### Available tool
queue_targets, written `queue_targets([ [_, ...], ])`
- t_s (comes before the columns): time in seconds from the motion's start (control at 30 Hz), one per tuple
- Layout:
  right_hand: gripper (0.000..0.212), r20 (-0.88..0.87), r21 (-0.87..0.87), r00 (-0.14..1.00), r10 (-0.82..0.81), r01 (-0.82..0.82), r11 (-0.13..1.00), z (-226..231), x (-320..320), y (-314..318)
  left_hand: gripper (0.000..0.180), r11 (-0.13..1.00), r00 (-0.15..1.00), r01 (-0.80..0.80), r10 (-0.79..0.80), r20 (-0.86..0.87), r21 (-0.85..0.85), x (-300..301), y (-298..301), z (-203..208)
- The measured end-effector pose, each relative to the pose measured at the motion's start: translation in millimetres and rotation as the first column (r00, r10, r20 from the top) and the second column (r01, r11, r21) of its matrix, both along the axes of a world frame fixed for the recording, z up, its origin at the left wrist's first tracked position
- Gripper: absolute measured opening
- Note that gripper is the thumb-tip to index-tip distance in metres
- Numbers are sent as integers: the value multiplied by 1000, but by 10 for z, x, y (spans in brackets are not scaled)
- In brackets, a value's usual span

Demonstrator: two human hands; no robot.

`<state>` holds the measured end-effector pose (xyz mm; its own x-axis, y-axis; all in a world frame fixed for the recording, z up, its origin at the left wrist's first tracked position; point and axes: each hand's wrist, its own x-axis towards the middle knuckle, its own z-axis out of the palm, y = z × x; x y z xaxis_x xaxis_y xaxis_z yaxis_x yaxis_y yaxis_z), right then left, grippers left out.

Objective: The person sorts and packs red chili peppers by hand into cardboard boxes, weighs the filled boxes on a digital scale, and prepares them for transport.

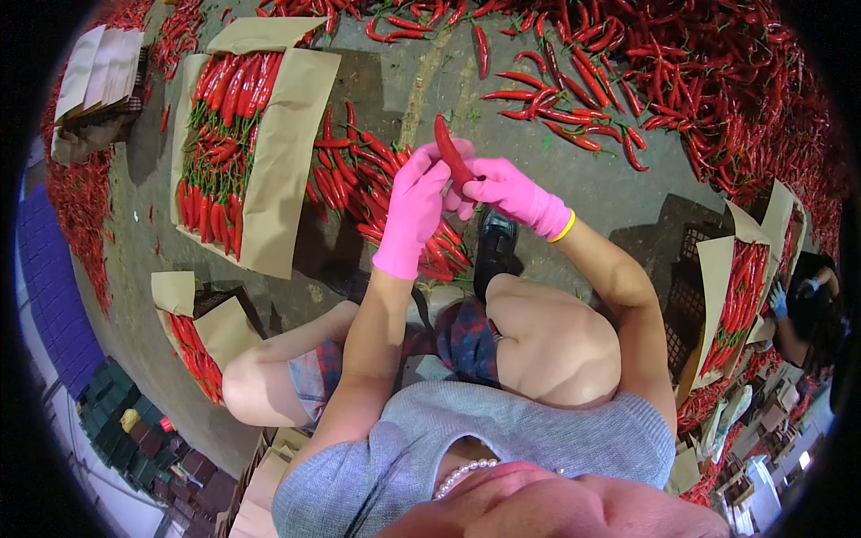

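In front of me I hold up a long red chili pepper [451, 151], its tip pointing up and away. My right hand [518, 192], in a pink glove with a yellow cuff edge, pinches it near its lower end. Pink-gloved too, my left hand [414, 202] has its curled fingers against the pepper from the other side; some of them are hidden behind it. Below my hands lies a loose heap of red chili peppers [359, 170] on the floor. To its left stands a paper-lined box [309, 108] packed with rows of chilies, green stems toward the middle.
A large chili pile [717, 81] spreads over the far right, with stray ones [574, 117] at its edge. Smaller filled boxes stand by my left knee [224, 332] and at right [713, 296]. Another person's blue-gloved hand [778, 300] shows at far right.
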<state>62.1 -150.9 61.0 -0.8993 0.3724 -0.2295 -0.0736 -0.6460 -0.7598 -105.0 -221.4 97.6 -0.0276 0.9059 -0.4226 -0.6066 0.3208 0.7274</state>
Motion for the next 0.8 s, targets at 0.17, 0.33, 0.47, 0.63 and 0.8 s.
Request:
queue_targets([
  [0.17, 50, 291, 379, 950, -117, -2, 925, -232, 80, 58, 33, 1000, 955, -6, 2, -295, -12, 88, -13, -424],
  [0.33, 54, 264, 394, 951, -162, 47, 918, -567, 464, 68, 30, 969, 977, 207, -211, -14, -138, 561, -98, -949],
  [0.47, 45, 507, 205, 797, -329, 259, 944, -599, 946, 8, 34, 879, 919, 370, -393, -17, -301, 690, -213, -1275],
  [0.63, 54, 625, 94, 697, -352, 381, 920, -1033, 2102, -1135, 28, 998, 329, -19, 65, -942, 63, -992, -287, -1960],
  [0.8, 34, 691, 95, 543, -477, 586, 805, -2148, 3391, -3270, 27, 952, 419, -304, 119, -900, -16, -2530, 22, -1998],
])
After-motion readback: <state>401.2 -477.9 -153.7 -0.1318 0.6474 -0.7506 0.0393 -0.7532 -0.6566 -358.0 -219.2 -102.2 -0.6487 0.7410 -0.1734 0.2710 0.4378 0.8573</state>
